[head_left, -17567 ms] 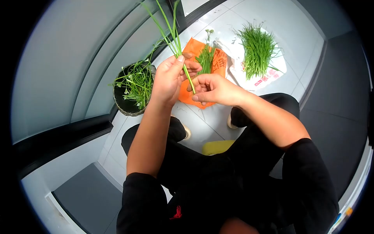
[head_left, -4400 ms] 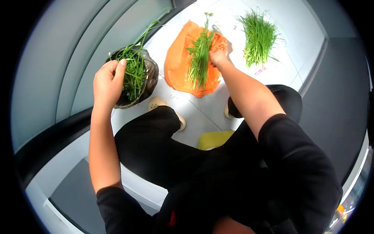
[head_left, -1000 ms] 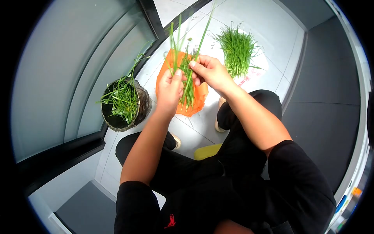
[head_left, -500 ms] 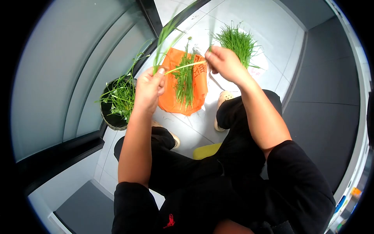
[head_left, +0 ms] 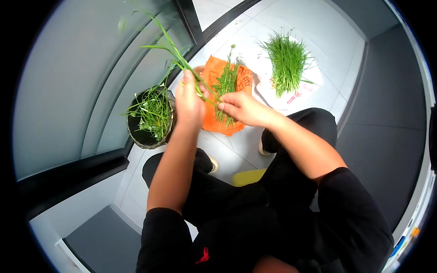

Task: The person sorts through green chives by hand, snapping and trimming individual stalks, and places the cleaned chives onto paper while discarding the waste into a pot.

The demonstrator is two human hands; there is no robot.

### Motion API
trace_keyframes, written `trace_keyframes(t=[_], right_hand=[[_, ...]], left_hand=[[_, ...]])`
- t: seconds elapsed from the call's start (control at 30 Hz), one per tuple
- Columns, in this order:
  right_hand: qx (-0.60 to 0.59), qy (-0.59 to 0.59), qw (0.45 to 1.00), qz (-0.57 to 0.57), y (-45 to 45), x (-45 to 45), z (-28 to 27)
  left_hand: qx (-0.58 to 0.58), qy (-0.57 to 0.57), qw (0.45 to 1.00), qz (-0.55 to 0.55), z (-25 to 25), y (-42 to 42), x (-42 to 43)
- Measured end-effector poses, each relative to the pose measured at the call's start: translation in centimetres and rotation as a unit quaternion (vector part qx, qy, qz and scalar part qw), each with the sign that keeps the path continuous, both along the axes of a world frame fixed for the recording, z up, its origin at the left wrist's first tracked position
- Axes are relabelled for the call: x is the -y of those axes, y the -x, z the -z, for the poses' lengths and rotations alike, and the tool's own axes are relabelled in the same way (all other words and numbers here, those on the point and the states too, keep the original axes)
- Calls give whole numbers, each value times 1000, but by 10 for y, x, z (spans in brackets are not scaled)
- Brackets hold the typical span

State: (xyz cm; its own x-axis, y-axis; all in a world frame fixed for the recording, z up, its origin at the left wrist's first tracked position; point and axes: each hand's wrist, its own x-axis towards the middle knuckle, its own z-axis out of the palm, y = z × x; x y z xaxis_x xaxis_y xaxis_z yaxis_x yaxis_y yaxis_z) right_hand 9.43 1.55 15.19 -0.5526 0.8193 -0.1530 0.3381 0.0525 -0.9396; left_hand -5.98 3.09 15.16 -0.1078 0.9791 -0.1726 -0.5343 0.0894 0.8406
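Note:
A few long green chive stalks (head_left: 176, 54) run between my two hands, their leaf tips fanning up and to the left. My left hand (head_left: 190, 102) is closed around their middle. With thumb and fingers, my right hand (head_left: 239, 108) pinches the lower ends, just beside the left. Beneath the hands, an orange plastic bag (head_left: 246, 84) lies flat on the floor and bears a thin bunch of chives (head_left: 229, 82), partly hidden by my right hand. A bigger pile of chives (head_left: 287, 63) rests on a white plastic bag (head_left: 312, 78) farther right.
To the left stands a dark pot (head_left: 148, 144) with tangled green stalks (head_left: 157, 113) in it, close to a frosted glass door (head_left: 68, 91). My knees flank the work area. Something yellow-green (head_left: 248, 177) shows between my legs. A dark grey panel (head_left: 387, 118) lines the right side.
My hands have come together from being apart; the right moved left and down to the stalk ends. A yellowish strand stretched between them is no longer visible. The view has shifted slightly.

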Motion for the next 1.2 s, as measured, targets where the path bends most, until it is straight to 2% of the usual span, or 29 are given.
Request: trace_keyframes(t=[0.07, 0.13, 0.17, 0.2, 0.23, 0.27, 0.3, 0.33, 0.37, 0.4, 0.43, 0.47, 0.5, 0.53, 0.57, 0.63, 0.67, 0.7, 0.73, 0.8, 0.87, 0.9, 0.93, 0.97, 1.0, 1.03, 1.07, 1.13, 1.2], right_hand=[[12, -3, 1000, -15, 10, 5, 14], [44, 71, 996, -30, 14, 9, 12], [98, -82, 989, -72, 7, 4, 9], [98, -81, 989, -70, 1, -3, 8], [32, -64, 997, -12, -6, -11, 8], [-34, -45, 997, 46, -11, -17, 8], [-32, -44, 997, 49, -14, -20, 5], [-87, -51, 986, 133, -15, -23, 0], [-140, -58, 965, 215, -17, -25, -3], [-136, -58, 965, 217, -17, -26, -3], [-89, -66, 968, 226, -17, -25, -3], [-42, -73, 968, 235, -17, -25, -2], [-5, -74, 969, 237, -17, -25, -1], [-6, -74, 968, 239, -18, -27, 2], [-14, -50, 966, 253, -21, -30, 5], [-81, 43, 959, 266, -24, -32, 0], [-81, 43, 960, 266, -26, -32, -3], [-175, 80, 936, 295, -28, -32, -8], [-267, 116, 901, 321, -29, -31, -13], [-285, 129, 890, 332, -32, -32, -14], [-266, 131, 908, 295, -33, -34, -7], [-203, 88, 940, 258, -33, -35, -6], [-204, 89, 941, 257, -31, -33, -2], [-86, -15, 980, 179, -27, -28, 5], [33, -119, 988, 95, -21, -23, 8], [78, -82, 993, 44, -12, -16, 0], [123, -45, 991, -8, -4, -11, -9], [106, -39, 993, -35, 2, -7, 3], [41, -92, 993, -67, 6, -6, 5]], left_hand=[[-5, 17, 1000, -6, 2, -15, 8], [-31, -7, 999, 9, 8, -10, 7], [-29, -23, 998, 51, 9, -4, 5], [-27, -40, 994, 94, 10, -1, 3], [-26, -41, 994, 96, 11, -3, 2], [-183, -38, 978, 97, 12, -6, 1], [-334, -34, 937, 97, 12, -9, 2], [-330, -35, 938, 100, 12, -13, 5], [-476, -80, 869, 109, 11, -16, 10], [-609, -124, 775, 114, 7, -20, 14], [-682, -89, 711, 148, -1, -24, 16], [-681, -90, 711, 150, -2, -26, 17], [-704, -96, 687, 157, -3, -27, 18], [-725, -102, 661, 162, -4, -27, 18], [-725, -103, 661, 163, -4, -27, 17], [-669, -85, 721, 163, -3, -21, 13], [-669, -84, 721, 162, -2, -18, 10], [-517, -89, 826, 204, 0, -14, 8], [-347, -91, 902, 239, 2, -9, 6], [-366, -102, 889, 255, -2, -2, 4], [-221, -32, 952, 208, -8, -2, 4], [-212, 13, 956, 200, -8, 4, 3], [-212, 13, 957, 199, -4, 6, 1], [-181, -14, 968, 170, 4, 8, -1], [-150, -43, 978, 141, 8, 10, -3], [-205, -15, 976, 65, 3, -6, 1], [-186, -52, 979, 69, 11, -14, 3], [-48, 10, 997, 68, 12, -27, 12], [-56, 32, 996, 55, 17, -17, 10]])
